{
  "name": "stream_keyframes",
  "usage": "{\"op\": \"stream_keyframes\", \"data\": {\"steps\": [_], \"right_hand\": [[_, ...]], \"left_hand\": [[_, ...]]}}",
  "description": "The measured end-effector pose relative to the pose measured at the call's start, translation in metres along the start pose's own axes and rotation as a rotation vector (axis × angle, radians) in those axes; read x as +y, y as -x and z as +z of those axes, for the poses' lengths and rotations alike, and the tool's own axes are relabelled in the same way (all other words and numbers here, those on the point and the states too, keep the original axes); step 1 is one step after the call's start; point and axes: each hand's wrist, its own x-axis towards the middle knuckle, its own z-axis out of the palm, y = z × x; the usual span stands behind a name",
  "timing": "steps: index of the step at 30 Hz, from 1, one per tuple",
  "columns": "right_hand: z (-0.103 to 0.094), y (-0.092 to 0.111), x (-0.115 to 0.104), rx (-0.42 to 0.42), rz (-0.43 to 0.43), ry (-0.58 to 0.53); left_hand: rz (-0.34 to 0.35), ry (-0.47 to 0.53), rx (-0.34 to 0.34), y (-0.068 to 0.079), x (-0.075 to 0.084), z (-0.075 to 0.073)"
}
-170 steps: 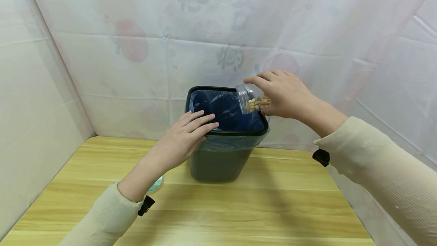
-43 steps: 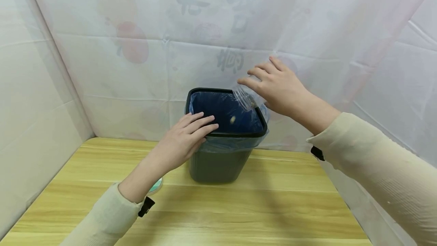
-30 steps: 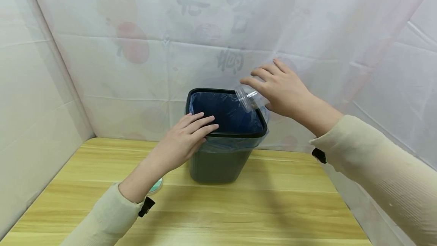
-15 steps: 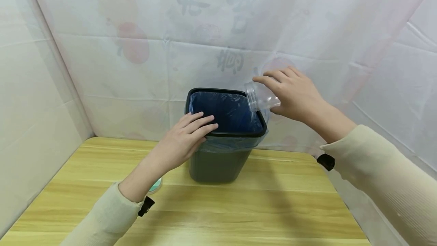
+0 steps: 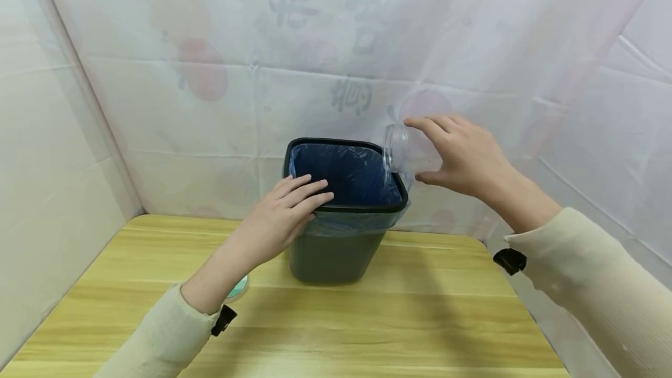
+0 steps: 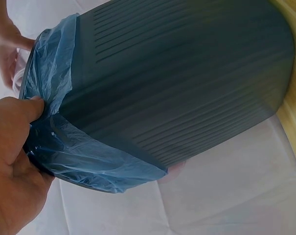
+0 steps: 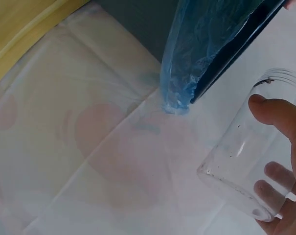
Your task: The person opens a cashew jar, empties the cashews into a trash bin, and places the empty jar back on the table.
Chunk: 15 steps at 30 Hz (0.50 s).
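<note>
My right hand (image 5: 467, 153) grips a clear plastic jar (image 5: 413, 150) on its side, the mouth facing left at the right rim of the trash can (image 5: 331, 258). In the right wrist view, only small dark specks show inside the jar (image 7: 240, 152), with my thumb near its threaded neck. My left hand (image 5: 275, 214) holds the can's near-left rim. Seen from the left wrist, the thumb (image 6: 35, 107) lies on the outside over the blue liner bag (image 6: 52, 63), while the fingers reach inside, hidden there. The bottom of the can is too dark to make out.
The can stands toward the back of a wooden table (image 5: 336, 331). A round lid with a teal and white top (image 5: 238, 289) lies left of it, partly behind my left forearm. Pale printed cloth (image 5: 252, 104) hangs behind and at both sides.
Peanuts filled part of the jar at first; one was falling into the can 1.4 s ago, and none show in it now. The jar has since shifted right and levelled out. My left hand stayed put.
</note>
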Motion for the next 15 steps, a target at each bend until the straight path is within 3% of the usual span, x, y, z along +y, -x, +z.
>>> {"op": "stream_keyframes", "data": {"steps": [5,15], "right_hand": [[0.005,0.009,0.003,0.006,0.079,-0.088],[0.018,0.030,0.012,0.051,0.143,-0.180]], "left_hand": [[0.005,-0.004,0.003,-0.001,-0.001,0.001],[0.000,-0.010,-0.015,0.000,-0.002,0.001]]}}
